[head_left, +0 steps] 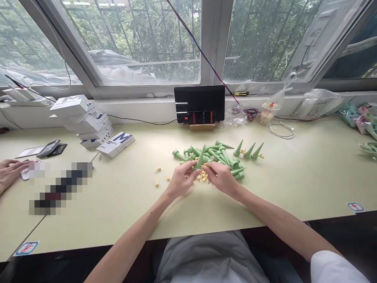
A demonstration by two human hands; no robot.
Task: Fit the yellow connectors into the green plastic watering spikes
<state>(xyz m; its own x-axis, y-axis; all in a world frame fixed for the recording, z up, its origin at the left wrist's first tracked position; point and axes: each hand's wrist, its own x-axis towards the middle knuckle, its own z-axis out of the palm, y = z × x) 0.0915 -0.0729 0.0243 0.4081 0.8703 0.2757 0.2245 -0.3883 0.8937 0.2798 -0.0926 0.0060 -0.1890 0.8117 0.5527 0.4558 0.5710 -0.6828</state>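
Note:
My left hand (pixel 182 179) is closed around the base of a green plastic spike (pixel 200 157), whose tip points up. Opposite it, my right hand (pixel 221 179) pinches a small yellow plastic piece (pixel 204 166) against the spike's base; the fingers partly cover it. More yellow pieces (pixel 203 175) lie on the table just under both hands, and a few loose ones (pixel 158 169) are off to the left. Behind the hands spreads a pile of green spikes (pixel 222 154). To its right, three green spikes (pixel 249 151) stand upright, with yellow pieces showing at their bases.
A phone (pixel 202 117) leans against a dark tablet (pixel 199 100) at the back. White boxes (pixel 88 120) are stacked at the left. Another person's hand (pixel 11 173) rests at the far left. A bagged cup (pixel 267 112) and a white cable (pixel 281 130) are at the back right.

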